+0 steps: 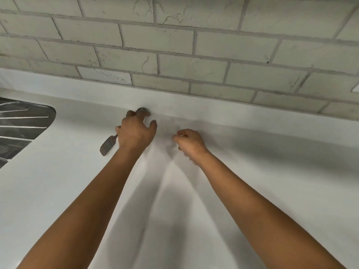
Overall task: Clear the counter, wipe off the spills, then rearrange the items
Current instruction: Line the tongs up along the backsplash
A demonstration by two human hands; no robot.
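Note:
Both my hands reach across the white counter (pixel 272 171) to the strip below the tiled wall. My left hand (pixel 136 133) is closed on a grey utensil (pixel 106 148) whose flat end sticks out below and left of the hand. A rounded grey piece (pixel 143 109) shows beyond the fingers, and I cannot tell if it belongs to the same utensil. My right hand (pixel 191 145) lies just to the right with its fingers curled and pinched together at the counter. A thin pale sliver shows at its fingertips, too small to make out.
A dark steel drainboard (pixel 21 125) with raised ridges is set into the counter at the far left. The grey brick-tile backsplash (pixel 194 55) rises right behind the hands. A white edge (pixel 356 88) pokes in at the far right.

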